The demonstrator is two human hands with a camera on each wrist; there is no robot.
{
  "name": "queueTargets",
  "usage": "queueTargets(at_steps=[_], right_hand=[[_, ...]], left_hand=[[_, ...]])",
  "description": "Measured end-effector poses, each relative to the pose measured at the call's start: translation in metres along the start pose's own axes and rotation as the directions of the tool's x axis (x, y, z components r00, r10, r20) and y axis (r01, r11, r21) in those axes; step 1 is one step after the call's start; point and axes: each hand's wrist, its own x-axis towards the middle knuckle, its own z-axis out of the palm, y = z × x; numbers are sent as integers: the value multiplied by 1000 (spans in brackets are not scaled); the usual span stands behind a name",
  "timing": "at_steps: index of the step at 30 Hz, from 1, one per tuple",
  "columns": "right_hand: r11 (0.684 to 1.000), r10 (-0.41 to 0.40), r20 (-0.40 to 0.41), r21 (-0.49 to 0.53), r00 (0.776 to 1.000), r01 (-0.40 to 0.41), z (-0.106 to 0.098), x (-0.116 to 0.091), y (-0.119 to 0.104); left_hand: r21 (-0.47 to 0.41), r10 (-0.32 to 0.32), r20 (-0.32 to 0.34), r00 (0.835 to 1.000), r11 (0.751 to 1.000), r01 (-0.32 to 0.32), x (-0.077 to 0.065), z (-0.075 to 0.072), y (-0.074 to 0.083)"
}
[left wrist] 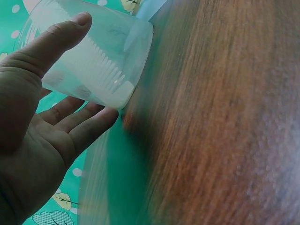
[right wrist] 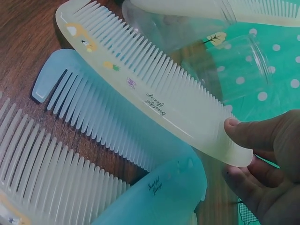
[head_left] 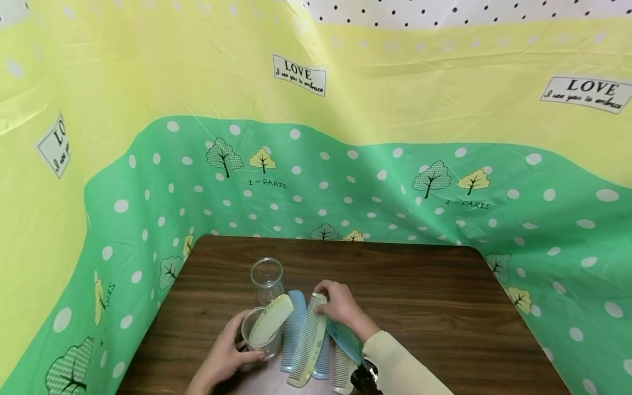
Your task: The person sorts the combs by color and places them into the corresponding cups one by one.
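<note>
My left hand (head_left: pixel 228 351) holds a clear cup (head_left: pixel 271 349) between thumb and fingers. A pale yellow comb (head_left: pixel 273 318) leans inside that cup, its upper end sticking out above the rim. My right hand (head_left: pixel 340 305) pinches one end of another pale yellow comb (right wrist: pixel 154 105), which has small printed pictures along its spine. Beneath and beside this comb lie a light blue comb (head_left: pixel 294 323), a teal-blue comb (right wrist: pixel 154 192) and a pale comb (right wrist: pixel 51 164) with its teeth showing. Part of a further blue comb (head_left: pixel 322 362) shows under the pinched one.
A second clear cup (head_left: pixel 267 274) stands just behind the held one. The dark wooden table (head_left: pixel 434 312) is bordered at the back and sides by a green and yellow patterned cloth (head_left: pixel 345 181).
</note>
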Motion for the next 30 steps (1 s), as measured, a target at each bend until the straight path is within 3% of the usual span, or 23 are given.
queueTargets(at_steps=[30], right_hand=[[999, -25, -21, 24, 999, 25, -28, -22, 3]], left_hand=[[-13, -11, 7, 1000, 1000, 11, 0, -1, 2]])
